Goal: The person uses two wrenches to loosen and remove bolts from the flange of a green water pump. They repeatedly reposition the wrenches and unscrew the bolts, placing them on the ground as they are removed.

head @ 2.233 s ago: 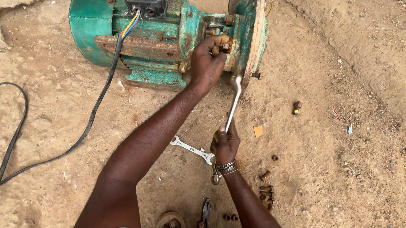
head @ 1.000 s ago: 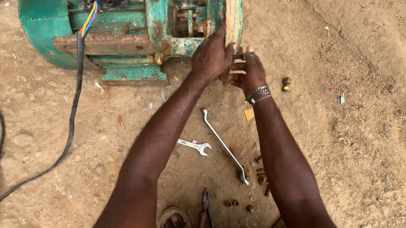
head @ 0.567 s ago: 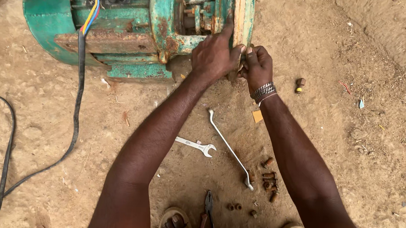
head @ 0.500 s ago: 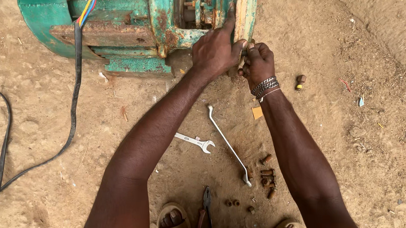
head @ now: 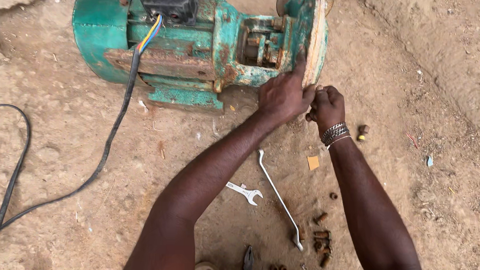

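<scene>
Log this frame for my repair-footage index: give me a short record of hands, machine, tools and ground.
left hand: pressed on the flange of the machine, index finger up along its rim
right hand: at the flange's lower edge, bracelets on the wrist; grip hidden
machine: green rusty motor pump lying on its side, black cable trailing left
tools: long wrench and short spanner on the dirt, apart from both hands; pliers near the bottom edge
loose parts: rusty bolts by the wrench's end
ground: bare sandy soil

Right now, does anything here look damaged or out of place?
Yes. The green motor pump is heavily rusted, with paint flaking off its body. Rusty bolts lie loose in the dirt beside the long wrench. Both hands, left hand and right hand, are at the pump's end flange.
</scene>
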